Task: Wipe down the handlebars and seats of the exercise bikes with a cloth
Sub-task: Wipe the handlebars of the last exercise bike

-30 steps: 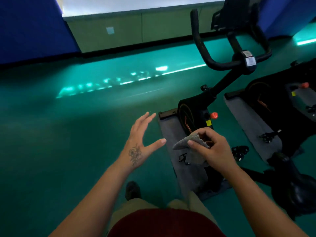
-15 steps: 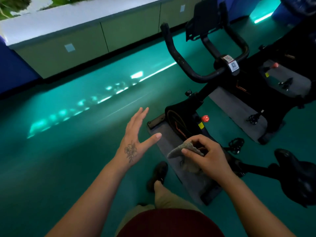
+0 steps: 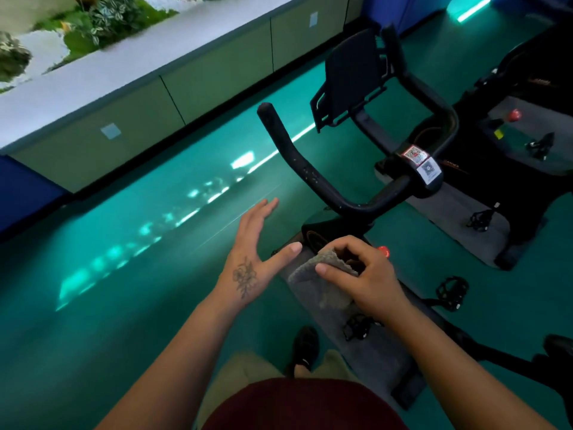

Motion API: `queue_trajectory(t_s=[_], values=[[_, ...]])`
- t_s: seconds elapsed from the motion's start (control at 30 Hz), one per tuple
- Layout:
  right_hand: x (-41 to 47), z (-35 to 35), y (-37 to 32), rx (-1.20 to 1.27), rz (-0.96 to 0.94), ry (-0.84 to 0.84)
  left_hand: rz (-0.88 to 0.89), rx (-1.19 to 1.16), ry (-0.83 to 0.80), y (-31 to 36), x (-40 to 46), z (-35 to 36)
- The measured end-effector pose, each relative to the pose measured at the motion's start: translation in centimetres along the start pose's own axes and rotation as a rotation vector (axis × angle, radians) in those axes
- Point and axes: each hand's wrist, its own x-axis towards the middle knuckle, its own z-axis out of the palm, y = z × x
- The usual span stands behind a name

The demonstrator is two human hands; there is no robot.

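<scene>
Cloth, a grey terry rag (image 3: pixel 322 271), sits bunched in the right hand (image 3: pixel 362 274), fingers closed round it, just below the black curved handlebar (image 3: pixel 313 178). Left hand (image 3: pixel 254 259) is spread open, empty. Best to wrap the rag round the bar. Beneath the handlebar: grey mat (image 3: pixel 381 355), teal floor (image 3: pixel 124 274).
</scene>
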Motion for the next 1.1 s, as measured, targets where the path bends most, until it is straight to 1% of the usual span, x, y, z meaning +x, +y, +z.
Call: queue_trajectory(t_s=[0.03,0.2,0.27,0.43,0.67,0.83,0.93,1.1], values=[[1.7,-0.3,0.1,0.031,-0.001,0.017,0.006,0.009,-0.003,0.0,1.7,-0.5],[4.7,0.1,-0.1,0.074,-0.010,0.100,0.015,0.017,0.016,0.0,5.1,-2.5],[6.0,0.7,0.1,0.084,-0.014,0.126,0.028,0.015,-0.009,-0.1,6.7,-3.3],[8.6,2.4,-0.1,0.083,-0.011,0.237,0.080,0.040,-0.155,-1.0,10.8,-5.3],[10.1,6.1,-1.5,0.077,0.099,0.446,0.186,0.012,-0.329,-2.3,16.2,-9.0],[10.4,8.9,-2.6,0.068,0.140,0.614,0.290,0.100,-0.447,-3.0,19.0,-11.2],[10.4,10.2,-3.3,0.055,0.158,0.689,0.317,0.087,-0.453,-3.1,20.4,-12.0],[10.9,10.8,-4.5,0.060,0.130,0.732,0.349,0.013,-0.353,-2.8,22.0,-12.5]])
